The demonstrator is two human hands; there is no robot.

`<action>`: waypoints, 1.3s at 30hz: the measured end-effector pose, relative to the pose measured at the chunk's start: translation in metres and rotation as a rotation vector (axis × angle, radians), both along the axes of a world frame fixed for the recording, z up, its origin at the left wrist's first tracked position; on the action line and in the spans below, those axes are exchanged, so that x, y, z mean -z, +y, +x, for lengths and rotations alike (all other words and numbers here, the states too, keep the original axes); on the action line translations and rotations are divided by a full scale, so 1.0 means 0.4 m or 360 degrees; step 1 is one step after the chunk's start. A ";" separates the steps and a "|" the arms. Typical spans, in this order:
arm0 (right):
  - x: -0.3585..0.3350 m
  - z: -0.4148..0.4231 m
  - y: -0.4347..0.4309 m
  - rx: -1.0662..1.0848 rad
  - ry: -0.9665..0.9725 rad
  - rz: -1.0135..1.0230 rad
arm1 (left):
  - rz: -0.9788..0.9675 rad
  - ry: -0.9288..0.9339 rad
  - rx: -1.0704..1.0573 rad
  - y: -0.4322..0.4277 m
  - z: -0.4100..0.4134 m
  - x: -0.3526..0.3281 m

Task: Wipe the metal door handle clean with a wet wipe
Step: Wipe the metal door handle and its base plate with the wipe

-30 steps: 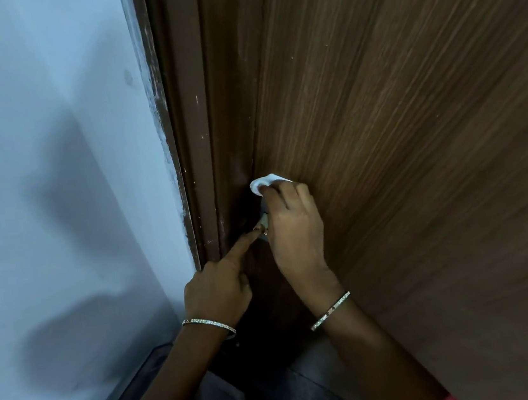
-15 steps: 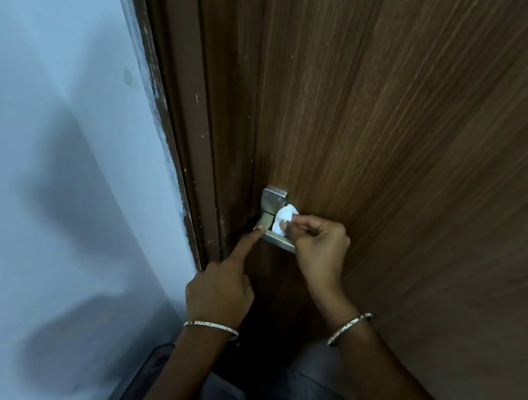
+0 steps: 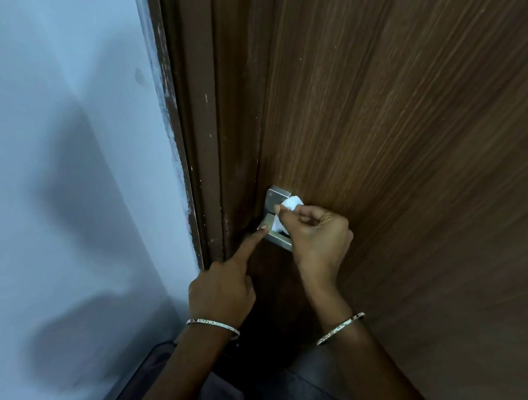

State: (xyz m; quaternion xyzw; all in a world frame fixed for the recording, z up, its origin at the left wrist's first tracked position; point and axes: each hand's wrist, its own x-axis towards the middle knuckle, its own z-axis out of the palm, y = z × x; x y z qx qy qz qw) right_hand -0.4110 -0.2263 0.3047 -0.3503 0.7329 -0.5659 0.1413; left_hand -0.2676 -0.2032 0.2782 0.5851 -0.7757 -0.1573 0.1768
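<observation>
A square brushed-metal door handle [image 3: 274, 198] sits on the brown wooden door [image 3: 412, 115] close to its left edge. My right hand [image 3: 318, 236] pinches a crumpled white wet wipe [image 3: 291, 203] and presses it against the handle's upper part. The hand hides the handle's right end. My left hand [image 3: 223, 288] is curled, with only the index finger stretched out; its tip touches the left end of the handle's lever. Both wrists wear thin bangles.
The dark door frame [image 3: 202, 141] runs vertically just left of the handle, with a pale blue-white wall [image 3: 51, 159] beyond it. A dark, translucent bin-like object [image 3: 147, 397] stands on the floor at the bottom left.
My right hand slid down off the top of the handle, uncovering the metal, and now has brought the wipe back up to the upper part. My left index finger stays at the lever's end.
</observation>
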 end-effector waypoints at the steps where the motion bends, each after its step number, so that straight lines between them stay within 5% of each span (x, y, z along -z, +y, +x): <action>1: 0.003 0.004 0.002 0.0014 0.0041 -0.0019 | 0.0000 -0.0007 -0.0005 0.000 -0.001 0.001; 10: 0.049 -0.022 0.014 -0.0135 -0.0267 0.0137 | -0.0008 -0.0021 0.0000 0.000 -0.001 0.010; 20: 0.037 -0.032 0.013 -0.0211 -0.0096 -0.0077 | -0.0026 -0.0059 -0.0033 0.005 -0.004 0.004; 25: 0.078 -0.047 0.006 -0.0266 -0.0818 0.0257 | -0.0039 -0.0063 -0.0041 0.005 -0.005 0.006; 31: 0.068 -0.075 0.007 -0.0296 -0.2182 0.0225 | -0.0017 -0.0030 -0.0032 0.004 -0.007 0.007; 39: 0.093 -0.061 0.005 -0.0122 -0.2638 -0.0007 | -0.0023 -0.0026 -0.0053 0.008 -0.010 0.009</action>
